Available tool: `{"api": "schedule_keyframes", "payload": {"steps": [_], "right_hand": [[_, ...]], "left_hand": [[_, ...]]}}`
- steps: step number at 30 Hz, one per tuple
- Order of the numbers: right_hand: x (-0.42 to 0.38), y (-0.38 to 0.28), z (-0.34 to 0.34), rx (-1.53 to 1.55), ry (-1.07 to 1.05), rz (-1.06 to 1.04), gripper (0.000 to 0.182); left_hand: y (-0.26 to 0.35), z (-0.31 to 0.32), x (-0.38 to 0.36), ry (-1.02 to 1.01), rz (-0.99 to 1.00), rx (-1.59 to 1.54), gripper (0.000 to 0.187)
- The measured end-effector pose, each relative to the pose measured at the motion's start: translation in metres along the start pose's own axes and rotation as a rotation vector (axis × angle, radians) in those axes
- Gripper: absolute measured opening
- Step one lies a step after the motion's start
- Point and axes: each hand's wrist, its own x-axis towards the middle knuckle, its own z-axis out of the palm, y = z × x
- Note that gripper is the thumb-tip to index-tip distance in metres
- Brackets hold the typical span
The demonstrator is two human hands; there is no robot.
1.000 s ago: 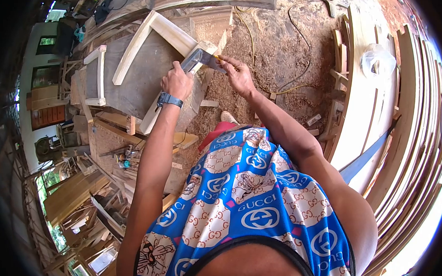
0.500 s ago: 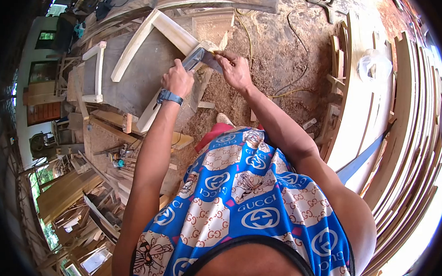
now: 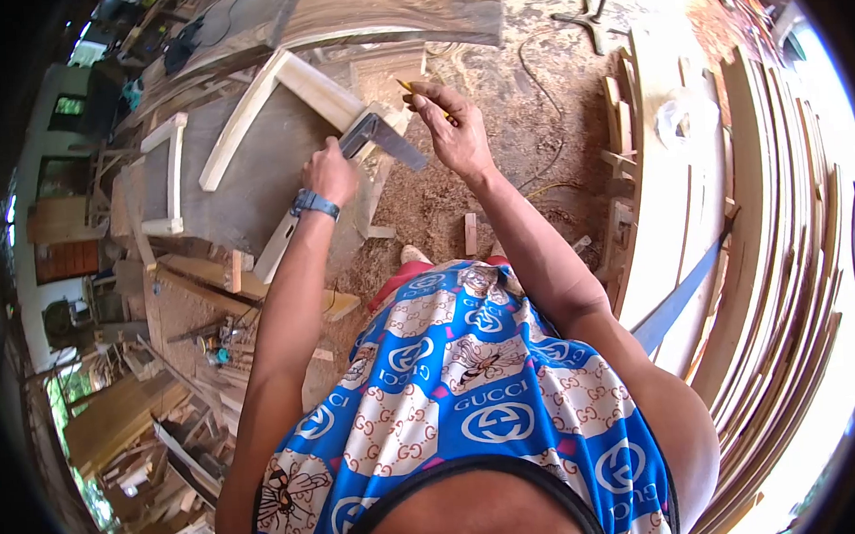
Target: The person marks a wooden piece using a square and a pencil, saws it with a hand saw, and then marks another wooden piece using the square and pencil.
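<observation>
My left hand (image 3: 331, 173), with a watch on its wrist, is closed at the near end of a try square (image 3: 399, 146). The square lies across the corner of a pale wooden frame (image 3: 320, 88), its metal blade pointing down to the right. A yellow pencil (image 3: 404, 84) is pinched in my right hand (image 3: 457, 134), which is held to the right of the square and apart from the wood. The frame rests on a dark flat panel (image 3: 242, 170). My left hand partly hides the frame's near rail.
A smaller wooden frame piece (image 3: 177, 173) lies to the left on the panel. Long boards (image 3: 759, 214) are stacked along the right side. Sawdust and a cable (image 3: 556, 109) cover the floor ahead. Wood offcuts (image 3: 138, 413) pile up at lower left.
My right hand has lifted the pencil off the square's blade area and drawn away to the right. My left hand stays at the square, whose blade is now more exposed. The view has shifted slightly.
</observation>
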Motion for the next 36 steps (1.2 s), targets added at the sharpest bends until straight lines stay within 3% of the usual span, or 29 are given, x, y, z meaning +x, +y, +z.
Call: {"api": "schedule_keyframes", "payload": {"steps": [2, 6, 8, 10, 11, 12, 13, 15, 16, 18, 20, 21, 22, 23, 26, 27, 29, 30, 33, 36], "right_hand": [[-0.007, -0.011, -0.029, -0.219, -0.051, 0.207, 0.03], [-0.056, -0.026, -0.068, -0.191, -0.145, 0.388, 0.044], [-0.077, -0.032, -0.09, -0.655, -0.176, 0.05, 0.059], [-0.099, -0.047, -0.117, -0.66, -0.279, 0.017, 0.084], [-0.105, -0.059, -0.121, -0.594, -0.24, -0.011, 0.084], [-0.117, -0.082, -0.123, -0.797, -0.113, -0.157, 0.075], [-0.124, -0.102, -0.131, -0.872, -0.041, -0.095, 0.069], [-0.129, -0.133, -0.135, -1.019, 0.049, 0.025, 0.056], [-0.136, -0.148, -0.14, -1.102, 0.079, 0.093, 0.05], [-0.157, -0.142, -0.17, -1.141, 0.302, 0.101, 0.037], [-0.196, -0.144, -0.207, -1.128, 0.47, 0.385, 0.036], [-0.213, -0.15, -0.221, -0.911, 0.616, 0.621, 0.032], [-0.238, -0.155, -0.231, -1.021, 0.795, 0.744, 0.03], [-0.272, -0.151, -0.25, -1.13, 0.918, 0.799, 0.032], [-0.368, -0.153, -0.27, -0.965, 1.36, 1.009, 0.046], [-0.409, -0.142, -0.282, -1.187, 1.415, 1.088, 0.05], [-0.467, -0.142, -0.288, -1.1, 1.595, 1.245, 0.06], [-0.504, -0.129, -0.293, -1.124, 1.694, 1.228, 0.063], [-0.553, -0.118, -0.281, -0.963, 1.795, 1.307, 0.062], [-0.574, -0.105, -0.262, -0.904, 1.876, 1.335, 0.063]], "left_hand": [[-0.003, -0.004, -0.003, 0.117, 0.174, -0.082, 0.027], [0.024, -0.028, -0.047, 0.023, 0.336, -0.178, 0.016], [0.045, -0.036, -0.061, -0.045, 0.351, -0.466, 0.021], [0.069, -0.051, -0.072, -0.341, 0.255, -0.783, 0.027], [0.075, -0.061, -0.074, -0.437, 0.222, -0.946, 0.026], [0.079, -0.062, -0.076, -0.536, 0.157, -1.089, 0.026], [0.082, -0.057, -0.074, -0.581, 0.197, -1.09, 0.026], [0.078, -0.049, -0.064, -0.865, 0.212, -1.544, 0.032], [0.081, -0.046, -0.062, -0.887, 0.233, -1.544, 0.032], [0.091, -0.043, -0.054, -0.729, 0.332, -1.552, 0.041], [0.074, -0.026, -0.025, -0.415, 0.566, -1.053, 0.043], [0.066, -0.024, -0.013, -0.307, 0.545, -0.912, 0.044], [0.057, -0.021, -0.006, -0.197, 0.519, -0.775, 0.045], [0.042, -0.015, 0.005, -0.204, 0.53, -0.778, 0.045], [-0.018, 0.015, 0.041, -0.089, 0.454, -0.672, 0.05], [-0.038, 0.02, 0.05, -0.034, 0.347, -0.613, 0.053], [-0.081, 0.032, 0.077, 0.055, 0.202, -0.49, 0.057], [-0.101, 0.042, 0.09, 0.081, 0.164, -0.423, 0.058], [-0.141, 0.066, 0.122, 0.086, 0.106, -0.45, 0.062], [-0.144, 0.056, 0.137, -0.082, -0.014, -0.472, 0.068]]}}
